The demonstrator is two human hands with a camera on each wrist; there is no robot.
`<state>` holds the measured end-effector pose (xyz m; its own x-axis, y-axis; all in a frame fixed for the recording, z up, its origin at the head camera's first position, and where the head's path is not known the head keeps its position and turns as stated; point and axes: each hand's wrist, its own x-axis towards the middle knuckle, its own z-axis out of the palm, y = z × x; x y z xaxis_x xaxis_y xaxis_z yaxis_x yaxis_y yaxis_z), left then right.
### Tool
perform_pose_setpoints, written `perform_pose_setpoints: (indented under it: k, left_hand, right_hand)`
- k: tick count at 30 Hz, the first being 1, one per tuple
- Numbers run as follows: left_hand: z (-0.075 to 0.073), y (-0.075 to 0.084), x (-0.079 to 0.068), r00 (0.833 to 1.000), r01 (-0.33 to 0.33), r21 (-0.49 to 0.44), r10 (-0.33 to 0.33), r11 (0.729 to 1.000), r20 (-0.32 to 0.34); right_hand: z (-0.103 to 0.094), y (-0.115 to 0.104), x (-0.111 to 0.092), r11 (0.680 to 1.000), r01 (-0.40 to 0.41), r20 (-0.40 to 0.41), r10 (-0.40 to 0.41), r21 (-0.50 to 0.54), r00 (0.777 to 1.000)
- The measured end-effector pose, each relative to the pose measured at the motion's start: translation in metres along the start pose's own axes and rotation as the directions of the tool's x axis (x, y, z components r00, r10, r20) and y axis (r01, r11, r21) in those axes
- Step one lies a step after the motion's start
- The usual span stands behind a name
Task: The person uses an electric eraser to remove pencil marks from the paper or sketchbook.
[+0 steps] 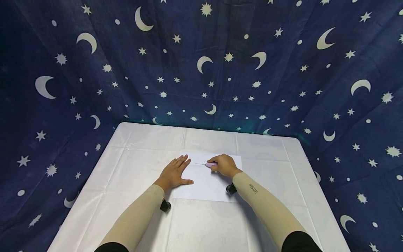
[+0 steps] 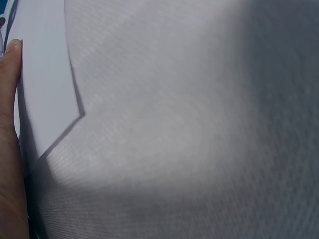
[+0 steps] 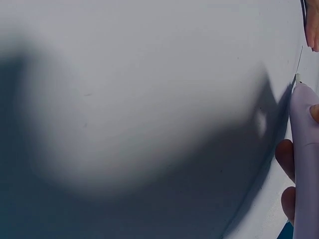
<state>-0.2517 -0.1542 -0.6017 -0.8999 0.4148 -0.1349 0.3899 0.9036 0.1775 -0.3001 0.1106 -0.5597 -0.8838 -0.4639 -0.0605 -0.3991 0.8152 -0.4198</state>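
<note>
A white sheet of paper (image 1: 204,189) lies on the white-covered table. My left hand (image 1: 174,173) rests on its left side, fingers spread and thumb pointing right. My right hand (image 1: 225,165) grips a lilac pen-shaped tool (image 1: 211,164) over the upper middle of the sheet, its tip pointing left. In the right wrist view, curled fingers hold the thick lilac body, and its short pale tip (image 3: 298,78) meets the end of a thin dark line (image 3: 300,59). The left wrist view shows a paper corner (image 2: 60,114) beside the hand's edge.
A white cloth with fold creases covers the table (image 1: 132,164). Behind and at both sides hangs a dark blue curtain (image 1: 185,63) with moons and stars. Small black wrist cameras sit under the left sleeve (image 1: 138,213) and the right sleeve (image 1: 267,203).
</note>
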Motion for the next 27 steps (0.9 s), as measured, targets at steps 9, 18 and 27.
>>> perform_pose_setpoints:
  k: [9, 18, 27]
  left_hand:
    - [0.0000, -0.0007, -0.0004, 1.000, 0.001, 0.010, -0.002, 1.000, 0.018]
    - [0.0006, -0.0014, -0.0007, 1.000, -0.013, 0.010, 0.013, 1.000, 0.001]
    - [0.0009, -0.0010, -0.0028, 1.000, -0.017, -0.012, 0.017, 1.000, -0.015]
  right_hand:
    - [-0.0015, -0.0057, -0.0002, 1.000, -0.004, 0.011, 0.004, 0.031, 1.000]
    - [0.0010, -0.0073, 0.0033, 0.999, 0.025, -0.003, -0.025, 0.042, 1.000]
    - [0.0053, -0.0088, 0.0062, 0.998, 0.048, -0.020, -0.047, 0.038, 0.999]
